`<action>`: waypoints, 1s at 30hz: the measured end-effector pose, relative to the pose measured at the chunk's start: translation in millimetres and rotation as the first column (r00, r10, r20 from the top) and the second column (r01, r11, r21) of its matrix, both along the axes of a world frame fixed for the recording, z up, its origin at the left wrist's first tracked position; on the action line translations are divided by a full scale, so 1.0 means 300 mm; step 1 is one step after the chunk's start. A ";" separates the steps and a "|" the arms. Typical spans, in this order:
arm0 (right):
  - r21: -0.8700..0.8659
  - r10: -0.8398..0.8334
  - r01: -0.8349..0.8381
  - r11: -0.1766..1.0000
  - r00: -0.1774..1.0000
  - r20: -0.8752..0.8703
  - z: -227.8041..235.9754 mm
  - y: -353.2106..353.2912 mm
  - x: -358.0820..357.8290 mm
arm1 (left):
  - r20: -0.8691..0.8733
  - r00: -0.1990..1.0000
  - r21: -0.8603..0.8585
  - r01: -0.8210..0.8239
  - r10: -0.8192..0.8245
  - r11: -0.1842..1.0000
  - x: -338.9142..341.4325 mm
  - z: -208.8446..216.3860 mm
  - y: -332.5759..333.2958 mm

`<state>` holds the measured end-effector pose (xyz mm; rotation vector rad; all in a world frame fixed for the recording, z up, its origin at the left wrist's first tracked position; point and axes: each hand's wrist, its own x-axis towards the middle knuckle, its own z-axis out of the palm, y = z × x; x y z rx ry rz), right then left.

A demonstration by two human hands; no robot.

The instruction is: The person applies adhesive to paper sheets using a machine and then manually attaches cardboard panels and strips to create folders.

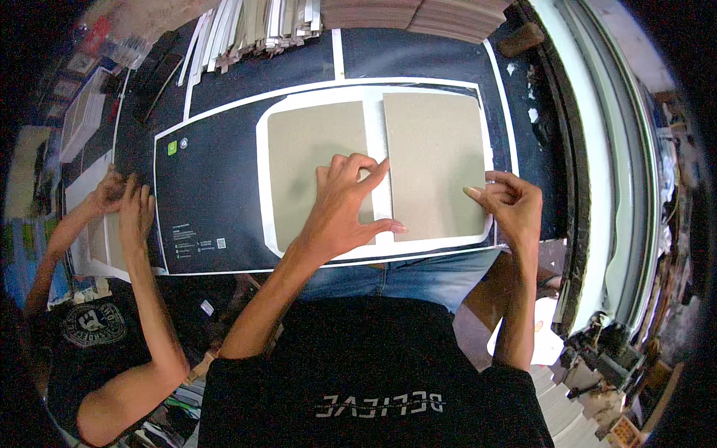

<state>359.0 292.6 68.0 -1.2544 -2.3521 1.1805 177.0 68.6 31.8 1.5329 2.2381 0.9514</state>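
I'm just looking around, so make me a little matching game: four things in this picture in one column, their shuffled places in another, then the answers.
Things
1. The wearer's left hand
2. The wearer's right hand
3. Co-worker's hands
4. Bundle of paper strips

Places
A. Far side of the table
B. By the gap between the two grey boards
C. Left part of the picture
D. At the right board's outer edge

Pairs: 1-B, 2-D, 3-C, 4-A

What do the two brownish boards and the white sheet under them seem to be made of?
Left board and right board: probably cardboard, matte; their faces are plain, dull grey-brown. White sheet: likely paper, since it looks thin and flat; its finish is hard to tell.
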 end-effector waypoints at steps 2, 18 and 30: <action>0.010 -0.004 0.004 1.000 1.000 0.002 -0.007 0.000 0.003 | 0.008 1.000 -0.006 0.000 0.000 1.000 -0.002 0.004 0.001; 0.046 -0.023 0.023 0.999 1.000 0.000 -0.033 -0.004 0.009 | -0.002 1.000 -0.092 0.019 -0.019 0.996 -0.013 0.033 0.012; 0.023 -0.014 0.013 1.000 1.000 0.019 -0.007 -0.001 0.000 | 0.004 0.996 -0.180 0.083 -0.084 0.980 -0.024 0.059 0.037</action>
